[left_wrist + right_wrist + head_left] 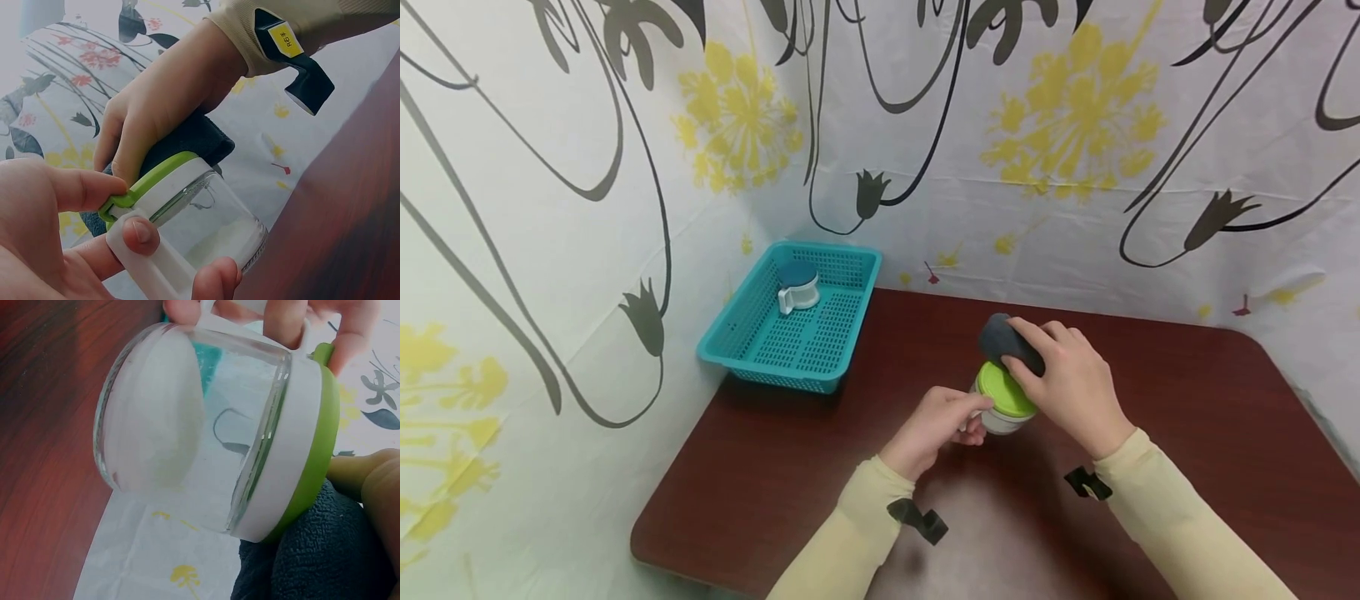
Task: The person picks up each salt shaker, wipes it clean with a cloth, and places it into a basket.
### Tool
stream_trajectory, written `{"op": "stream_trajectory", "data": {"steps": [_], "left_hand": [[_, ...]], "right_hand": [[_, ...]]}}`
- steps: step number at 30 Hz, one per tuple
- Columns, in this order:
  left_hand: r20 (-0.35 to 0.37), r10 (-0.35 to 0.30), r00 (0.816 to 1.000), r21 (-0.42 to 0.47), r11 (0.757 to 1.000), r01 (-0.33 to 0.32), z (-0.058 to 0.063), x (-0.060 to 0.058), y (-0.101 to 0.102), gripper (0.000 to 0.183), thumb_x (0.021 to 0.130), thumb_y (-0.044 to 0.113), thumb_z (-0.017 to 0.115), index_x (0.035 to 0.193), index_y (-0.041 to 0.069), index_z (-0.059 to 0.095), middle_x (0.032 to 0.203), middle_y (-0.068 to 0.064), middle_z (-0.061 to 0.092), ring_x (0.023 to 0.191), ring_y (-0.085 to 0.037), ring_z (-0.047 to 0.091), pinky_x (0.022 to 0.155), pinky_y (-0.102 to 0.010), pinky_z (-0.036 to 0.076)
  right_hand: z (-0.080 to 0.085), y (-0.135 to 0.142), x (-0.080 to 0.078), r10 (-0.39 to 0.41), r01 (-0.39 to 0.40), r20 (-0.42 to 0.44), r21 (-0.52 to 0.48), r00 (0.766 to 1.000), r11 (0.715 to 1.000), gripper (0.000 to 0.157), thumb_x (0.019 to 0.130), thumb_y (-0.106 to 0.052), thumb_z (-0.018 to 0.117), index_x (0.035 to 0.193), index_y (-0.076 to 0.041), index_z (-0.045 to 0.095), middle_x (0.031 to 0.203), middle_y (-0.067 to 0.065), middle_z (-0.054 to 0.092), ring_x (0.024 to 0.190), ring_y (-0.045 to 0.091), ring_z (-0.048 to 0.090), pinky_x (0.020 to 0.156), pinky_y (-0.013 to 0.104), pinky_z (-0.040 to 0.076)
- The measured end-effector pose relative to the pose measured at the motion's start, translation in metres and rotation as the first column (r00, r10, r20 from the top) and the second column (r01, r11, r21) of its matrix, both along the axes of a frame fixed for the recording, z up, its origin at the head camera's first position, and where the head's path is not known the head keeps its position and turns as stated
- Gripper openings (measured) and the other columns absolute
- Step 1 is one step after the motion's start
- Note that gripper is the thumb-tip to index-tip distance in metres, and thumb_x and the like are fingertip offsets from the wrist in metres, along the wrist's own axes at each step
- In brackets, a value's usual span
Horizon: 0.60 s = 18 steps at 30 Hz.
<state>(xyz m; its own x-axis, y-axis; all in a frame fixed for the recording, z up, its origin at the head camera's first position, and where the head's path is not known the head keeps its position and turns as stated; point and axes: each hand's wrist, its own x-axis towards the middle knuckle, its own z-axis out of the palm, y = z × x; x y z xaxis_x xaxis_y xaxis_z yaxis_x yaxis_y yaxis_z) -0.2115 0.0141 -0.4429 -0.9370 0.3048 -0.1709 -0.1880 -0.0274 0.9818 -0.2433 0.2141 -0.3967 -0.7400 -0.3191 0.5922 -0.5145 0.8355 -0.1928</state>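
My left hand (934,427) grips the white handle (159,265) of a glass seasoning jar (169,425). The jar is held tilted above the table, with white powder inside. A bright green lid (1003,390) with a white collar (284,450) tops it. The left thumb lies at the lid's tab. My right hand (1078,385) holds a dark grey cloth (998,337) against the lid. In the left wrist view, the bunched cloth (200,140) covers much of the lid's top.
A turquoise basket (713,350) stands at the table's back left. In it is another jar with a white handle and blue lid (797,272). The dark red table (1210,433) has rounded corners. Patterned white sheeting (925,150) hangs behind and to the left.
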Motion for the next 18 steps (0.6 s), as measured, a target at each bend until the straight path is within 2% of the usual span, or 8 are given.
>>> {"op": "stream_trajectory", "data": {"steps": [6,12,18], "left_hand": [[0.016,0.012,1.000,0.016,1.000,-0.013,-0.001,-0.002,0.000,0.044,0.088,0.033,0.072,0.063,0.002,0.053,0.064,-0.010,0.054,0.062,-0.021,0.060,0.070,-0.036,0.057],[0.028,0.045,0.999,0.050,0.998,-0.046,-0.002,-0.004,0.000,0.045,0.088,0.034,0.073,0.062,0.003,0.052,0.062,-0.010,0.051,0.060,-0.021,0.059,0.065,-0.033,0.055],[0.033,0.080,0.996,0.063,0.995,-0.082,-0.001,-0.008,0.000,0.044,0.089,0.032,0.071,0.064,0.001,0.053,0.062,-0.010,0.050,0.062,-0.021,0.061,0.064,-0.032,0.054]], "right_hand": [[0.001,0.000,0.004,-0.006,0.005,0.015,0.014,1.000,1.000,0.056,0.086,-0.027,0.078,0.139,-0.020,0.060,0.102,0.007,0.061,0.085,0.026,0.053,0.054,0.046,0.049],[0.002,-0.001,0.011,-0.002,0.001,0.008,0.034,1.000,0.999,0.057,0.085,-0.031,0.079,0.138,-0.021,0.061,0.103,0.005,0.060,0.087,0.025,0.052,0.052,0.044,0.049],[0.006,-0.007,0.024,0.033,-0.034,0.008,0.057,0.999,0.998,0.055,0.084,-0.032,0.080,0.135,-0.022,0.064,0.101,0.001,0.060,0.088,0.022,0.051,0.048,0.037,0.047]]}}
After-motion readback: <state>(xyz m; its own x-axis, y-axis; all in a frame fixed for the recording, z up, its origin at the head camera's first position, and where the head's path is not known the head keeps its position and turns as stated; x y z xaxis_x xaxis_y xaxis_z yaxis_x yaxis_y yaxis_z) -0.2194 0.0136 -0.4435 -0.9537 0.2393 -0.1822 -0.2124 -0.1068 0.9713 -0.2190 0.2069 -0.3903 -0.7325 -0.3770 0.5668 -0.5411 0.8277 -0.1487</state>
